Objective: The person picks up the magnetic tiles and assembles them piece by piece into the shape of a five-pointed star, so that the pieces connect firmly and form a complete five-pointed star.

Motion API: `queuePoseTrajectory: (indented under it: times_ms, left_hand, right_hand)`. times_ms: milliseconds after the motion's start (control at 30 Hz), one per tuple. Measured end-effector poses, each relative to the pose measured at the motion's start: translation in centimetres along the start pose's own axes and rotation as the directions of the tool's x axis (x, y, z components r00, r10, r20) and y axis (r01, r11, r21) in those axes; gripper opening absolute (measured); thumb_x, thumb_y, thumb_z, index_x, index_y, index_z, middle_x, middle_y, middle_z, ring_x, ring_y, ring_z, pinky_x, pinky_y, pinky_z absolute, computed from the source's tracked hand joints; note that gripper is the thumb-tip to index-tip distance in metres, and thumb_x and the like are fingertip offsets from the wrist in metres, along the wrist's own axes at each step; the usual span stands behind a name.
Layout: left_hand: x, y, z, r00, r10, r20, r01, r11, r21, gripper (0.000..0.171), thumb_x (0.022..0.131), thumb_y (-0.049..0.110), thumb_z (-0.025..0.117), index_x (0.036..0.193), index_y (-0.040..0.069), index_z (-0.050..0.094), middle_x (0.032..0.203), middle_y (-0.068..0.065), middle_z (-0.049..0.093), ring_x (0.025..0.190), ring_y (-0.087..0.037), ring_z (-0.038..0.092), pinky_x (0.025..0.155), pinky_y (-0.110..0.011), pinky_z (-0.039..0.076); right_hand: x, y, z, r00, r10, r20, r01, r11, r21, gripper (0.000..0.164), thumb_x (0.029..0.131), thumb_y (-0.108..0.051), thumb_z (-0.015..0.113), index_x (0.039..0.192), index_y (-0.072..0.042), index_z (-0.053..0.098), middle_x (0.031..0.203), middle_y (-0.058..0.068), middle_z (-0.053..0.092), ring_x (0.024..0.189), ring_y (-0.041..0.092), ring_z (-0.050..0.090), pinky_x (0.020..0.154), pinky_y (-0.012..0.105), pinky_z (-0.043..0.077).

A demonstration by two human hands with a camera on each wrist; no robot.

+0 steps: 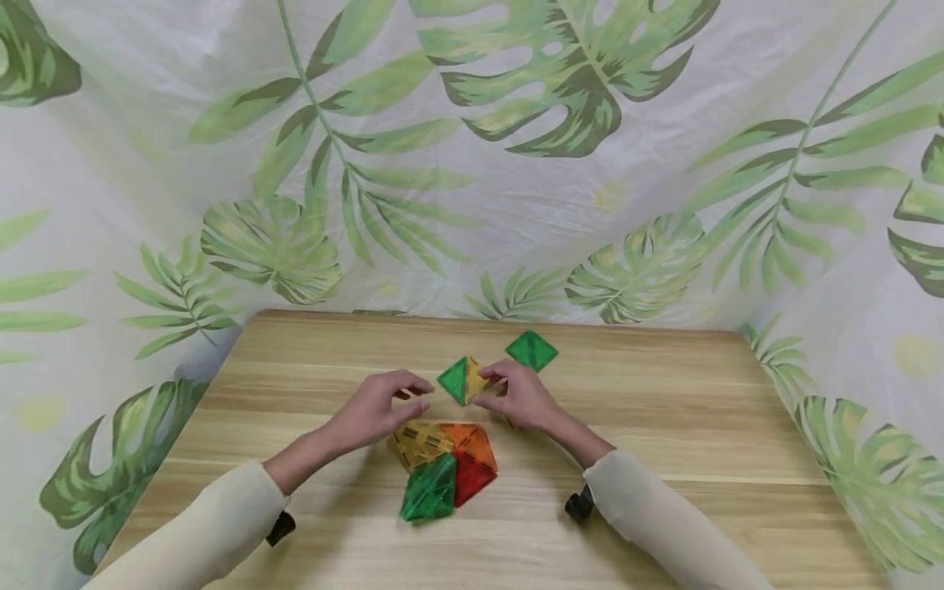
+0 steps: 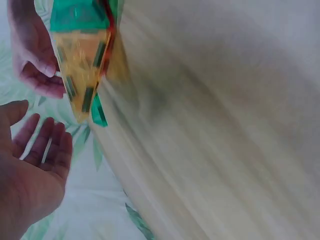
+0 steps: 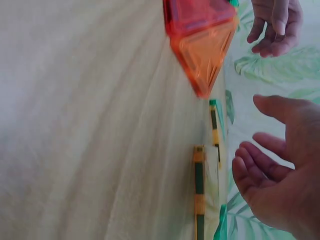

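Note:
A raised cluster of translucent magnetic tiles stands on the table: yellow tiles [image 1: 415, 441], an orange tile [image 1: 478, 442], a red tile [image 1: 474, 478] and green tiles [image 1: 429, 490]. Behind it lies a flat pair, one green triangle tile [image 1: 453, 380] beside one yellow triangle tile [image 1: 474, 380]. My right hand [image 1: 522, 396] is at the yellow triangle's right side, thumb and fingers apart, and in the right wrist view nothing sits between them. My left hand [image 1: 379, 404] hovers above the cluster's left back side, fingers spread from the thumb, holding nothing.
Farther back, right of the pair, lies a green diamond of tiles [image 1: 532, 351]. Another tile with a yellow edge [image 3: 199, 195] lies near my right hand, mostly hidden in the head view. The wooden table [image 1: 664, 393] ends at a leaf-patterned cloth [image 1: 516, 229].

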State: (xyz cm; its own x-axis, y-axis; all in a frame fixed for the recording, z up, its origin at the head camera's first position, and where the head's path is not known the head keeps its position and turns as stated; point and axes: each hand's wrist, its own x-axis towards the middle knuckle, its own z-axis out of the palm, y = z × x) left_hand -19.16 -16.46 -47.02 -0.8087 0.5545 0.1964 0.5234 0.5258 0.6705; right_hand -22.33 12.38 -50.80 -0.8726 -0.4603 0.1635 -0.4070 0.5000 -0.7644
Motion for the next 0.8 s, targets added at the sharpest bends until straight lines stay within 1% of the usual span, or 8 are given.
queuePoseTrajectory:
  times_ms: [100,167,333,367,500,567,700,800]
  left_hand:
    - [1.2,-0.7,-0.1,0.999,-0.031,0.005,0.031,0.999,0.025,0.025,0.1,0.008,0.073,0.123,-0.001,0.074,0.123,-0.017,0.075,0.111,-0.037,0.072,0.093,-0.054,0.059]
    - [1.9,-1.1,0.0,0.998,-0.056,0.015,0.056,0.998,0.032,0.029,0.1,0.008,0.072,0.126,-0.004,0.072,0.126,-0.019,0.074,0.114,-0.041,0.07,0.094,-0.055,0.059]
    - [3.6,-2.1,0.5,0.99,-0.123,0.063,0.126,0.991,-0.042,0.035,0.102,0.006,0.068,0.134,-0.009,0.066,0.134,-0.025,0.069,0.123,-0.046,0.065,0.098,-0.054,0.058]
    - [4.0,-2.2,0.6,0.989,-0.129,0.072,0.133,0.99,-0.054,0.036,0.102,0.006,0.068,0.135,-0.009,0.065,0.135,-0.026,0.068,0.125,-0.046,0.064,0.099,-0.053,0.058]
    - [4.9,-2.7,1.1,0.981,-0.169,0.1,0.178,0.979,-0.097,0.041,0.102,0.006,0.069,0.138,-0.011,0.062,0.139,-0.03,0.064,0.129,-0.048,0.061,0.102,-0.052,0.057]
    - [5.1,-2.8,1.2,0.972,-0.202,0.116,0.215,0.971,-0.109,0.044,0.102,0.008,0.069,0.14,-0.011,0.06,0.141,-0.031,0.062,0.13,-0.048,0.061,0.104,-0.053,0.055]
    - [5.4,-3.2,1.5,0.948,-0.274,0.164,0.298,0.943,-0.149,0.051,0.103,0.013,0.069,0.147,-0.01,0.054,0.146,-0.031,0.058,0.135,-0.046,0.057,0.11,-0.055,0.05]
    - [5.5,-3.5,1.6,0.934,-0.303,0.19,0.337,0.924,-0.182,0.054,0.104,0.015,0.068,0.149,-0.009,0.052,0.149,-0.03,0.055,0.139,-0.046,0.053,0.114,-0.056,0.046]
  right_hand:
    - [0.6,0.8,0.0,0.997,0.05,-0.055,-0.052,0.998,-0.036,0.048,0.089,-0.019,0.088,0.127,0.005,0.072,0.119,0.02,0.074,0.107,0.034,0.071,0.089,0.047,0.061]
    - [1.0,1.2,0.0,0.995,0.064,-0.08,-0.07,0.995,-0.066,0.048,0.088,-0.022,0.089,0.126,0.004,0.073,0.117,0.018,0.075,0.107,0.032,0.071,0.089,0.046,0.06]
    - [1.6,1.6,0.1,0.991,0.105,-0.089,-0.113,0.989,-0.092,0.052,0.087,-0.026,0.09,0.126,0.004,0.073,0.117,0.018,0.075,0.107,0.031,0.071,0.092,0.046,0.059]
    - [1.7,1.6,0.1,0.989,0.121,-0.086,-0.129,0.988,-0.09,0.054,0.087,-0.027,0.09,0.127,0.004,0.073,0.117,0.018,0.075,0.107,0.031,0.07,0.092,0.046,0.059]
    - [2.0,1.5,0.3,0.982,0.174,-0.076,-0.18,0.979,-0.091,0.059,0.085,-0.027,0.091,0.13,0.005,0.071,0.119,0.019,0.074,0.109,0.031,0.07,0.094,0.046,0.059]
    - [2.1,1.3,0.5,0.98,0.183,-0.075,-0.189,0.977,-0.098,0.061,0.084,-0.027,0.092,0.131,0.006,0.07,0.121,0.019,0.074,0.11,0.032,0.07,0.094,0.046,0.059]
    - [2.3,1.2,0.9,0.982,0.167,-0.084,-0.177,0.976,-0.127,0.064,0.081,-0.027,0.094,0.13,0.007,0.07,0.121,0.02,0.074,0.111,0.033,0.07,0.095,0.046,0.059]
    - [2.3,1.2,1.1,0.983,0.159,-0.093,-0.173,0.971,-0.168,0.067,0.079,-0.03,0.096,0.13,0.006,0.071,0.121,0.019,0.074,0.111,0.032,0.07,0.094,0.045,0.059]
